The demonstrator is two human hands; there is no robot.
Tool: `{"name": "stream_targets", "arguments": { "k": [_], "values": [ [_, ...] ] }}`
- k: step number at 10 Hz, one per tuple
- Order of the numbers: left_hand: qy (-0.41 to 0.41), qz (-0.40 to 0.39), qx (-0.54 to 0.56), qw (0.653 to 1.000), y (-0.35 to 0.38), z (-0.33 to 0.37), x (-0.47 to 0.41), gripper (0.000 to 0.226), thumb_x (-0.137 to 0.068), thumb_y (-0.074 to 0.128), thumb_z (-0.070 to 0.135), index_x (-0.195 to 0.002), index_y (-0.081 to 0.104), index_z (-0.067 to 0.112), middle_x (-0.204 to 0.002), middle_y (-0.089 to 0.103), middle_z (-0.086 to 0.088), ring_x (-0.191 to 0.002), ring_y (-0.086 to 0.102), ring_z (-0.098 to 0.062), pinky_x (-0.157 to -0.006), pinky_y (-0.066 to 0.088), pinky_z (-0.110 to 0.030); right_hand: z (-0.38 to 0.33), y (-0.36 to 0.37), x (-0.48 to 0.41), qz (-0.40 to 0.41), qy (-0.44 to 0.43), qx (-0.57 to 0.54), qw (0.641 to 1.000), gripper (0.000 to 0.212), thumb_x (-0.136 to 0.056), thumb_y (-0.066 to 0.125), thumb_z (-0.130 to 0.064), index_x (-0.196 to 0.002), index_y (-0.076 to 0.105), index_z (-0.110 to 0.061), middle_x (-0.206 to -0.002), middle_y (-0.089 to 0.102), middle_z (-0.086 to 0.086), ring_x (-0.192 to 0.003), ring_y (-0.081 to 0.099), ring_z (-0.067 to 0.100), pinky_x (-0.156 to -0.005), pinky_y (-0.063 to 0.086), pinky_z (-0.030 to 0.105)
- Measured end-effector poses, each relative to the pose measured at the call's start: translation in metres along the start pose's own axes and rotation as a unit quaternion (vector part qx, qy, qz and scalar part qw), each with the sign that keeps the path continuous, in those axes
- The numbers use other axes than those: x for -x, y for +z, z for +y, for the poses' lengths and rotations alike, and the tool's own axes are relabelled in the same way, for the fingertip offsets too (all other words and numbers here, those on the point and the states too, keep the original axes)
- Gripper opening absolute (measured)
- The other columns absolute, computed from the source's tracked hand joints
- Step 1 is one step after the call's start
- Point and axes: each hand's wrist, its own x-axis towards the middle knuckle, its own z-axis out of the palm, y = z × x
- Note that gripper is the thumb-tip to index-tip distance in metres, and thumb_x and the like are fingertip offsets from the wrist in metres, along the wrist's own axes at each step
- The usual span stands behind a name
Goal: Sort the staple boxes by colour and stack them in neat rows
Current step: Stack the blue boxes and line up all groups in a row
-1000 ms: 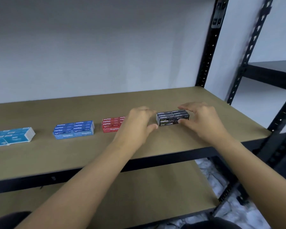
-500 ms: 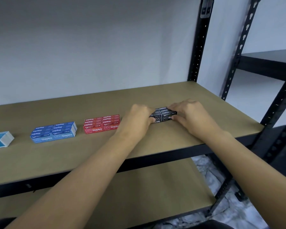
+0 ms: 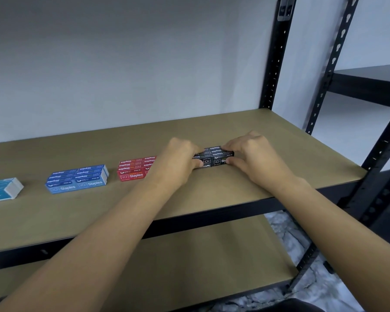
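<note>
Four colour groups of small cardboard staple boxes in a line along a tan fibreboard shelf (image 3: 268, 131) in a black metal rack. At the far left, partly cut by the frame edge, a light-blue block of staple boxes (image 3: 2, 190). To its right and well apart, a dark-blue block of staple boxes (image 3: 77, 178), printed "Staples" on the front. Next along, a red block of staple boxes (image 3: 134, 168), its right end hidden behind the left hand (image 3: 178, 161). Rightmost, a black block of staple boxes (image 3: 214, 156) with white lettering, flat on the shelf near the red block.

Left hand curled against the black block's left end, thumb on the front face, fingers bent over the top. Right hand (image 3: 254, 157) pressed to the right end, thumb at the front lower edge, fingers folded over the top rear. Black block pinched between both hands. Below, a second tan shelf; pale marbled floor at lower right.
</note>
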Motion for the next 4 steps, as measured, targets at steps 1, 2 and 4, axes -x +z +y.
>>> {"name": "stream_targets", "arguments": {
  "k": [1,2,4],
  "values": [
    [0.011,0.017,-0.002,1.0,0.0,0.0,0.001,0.019,-0.085,0.065,0.028,-0.104,0.069,0.023,-0.09,0.069,-0.005,-0.085,0.062,-0.027,-0.076,0.052,-0.039,0.0,0.0,0.0,0.0,0.003,0.0,1.0,0.03,-0.083,0.073,-0.024,-0.113,0.071,-0.026,-0.108,0.073,-0.007,-0.097,0.059,0.026,-0.086,0.049,0.045],
    [0.013,0.02,0.009,1.0,0.0,0.002,0.006,0.024,-0.086,0.066,0.026,-0.11,0.069,0.02,-0.098,0.069,-0.005,-0.091,0.062,-0.027,-0.08,0.051,-0.04,-0.003,-0.002,0.005,-0.002,0.01,-0.008,1.0,0.03,-0.084,0.071,-0.024,-0.114,0.07,-0.026,-0.111,0.072,-0.008,-0.098,0.058,0.025,-0.088,0.048,0.044],
    [0.037,0.122,0.067,0.99,-0.017,0.024,0.039,0.038,-0.09,0.063,0.025,-0.127,0.061,0.016,-0.131,0.06,0.001,-0.122,0.055,-0.016,-0.105,0.043,-0.034,-0.022,-0.019,0.027,0.09,0.051,-0.06,0.993,0.039,-0.085,0.073,-0.022,-0.124,0.066,-0.019,-0.128,0.065,-0.001,-0.12,0.056,0.021,-0.105,0.035,0.023]
  ]
}}
